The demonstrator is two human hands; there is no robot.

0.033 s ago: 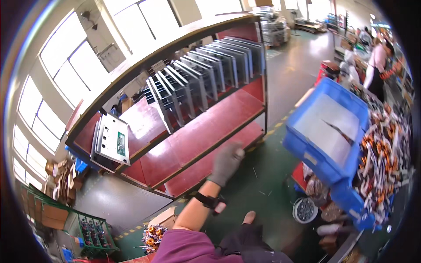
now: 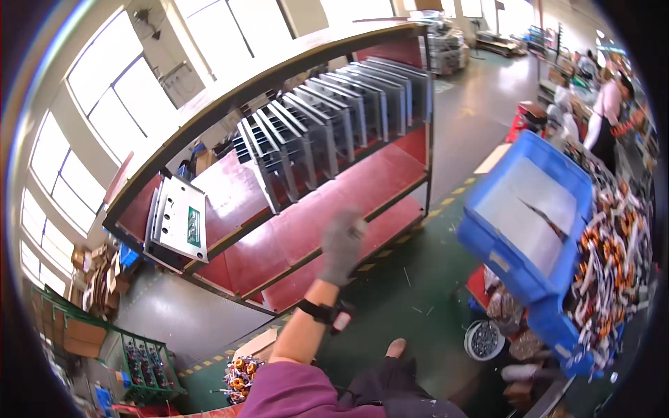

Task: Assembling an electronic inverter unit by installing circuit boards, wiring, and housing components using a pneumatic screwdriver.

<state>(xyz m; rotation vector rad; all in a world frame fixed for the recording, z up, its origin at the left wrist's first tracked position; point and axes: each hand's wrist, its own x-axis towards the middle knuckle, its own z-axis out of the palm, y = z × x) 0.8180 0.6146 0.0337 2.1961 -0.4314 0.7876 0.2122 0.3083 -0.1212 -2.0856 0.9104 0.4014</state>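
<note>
My left hand, in a grey glove, is raised in front of the red-shelved rack. A dark band with a small pale-faced device sits on the wrist, below a purple sleeve. Motion blurs the hand; its fingers look curled in, with nothing visible in them. It appears apart from the rack. On the upper shelf, several flat metal panels stand on edge in a row. A white panel with holes and a green label leans at the shelf's left end. My right hand is out of view.
To the right are a blue bin, a heap of wired orange coils and a bucket of small metal parts. More coils lie at lower left beside a green rack. A person stands at far right.
My left hand has moved left and slightly upward across the front of the rack. The surroundings have shifted slightly to the right in the picture.
</note>
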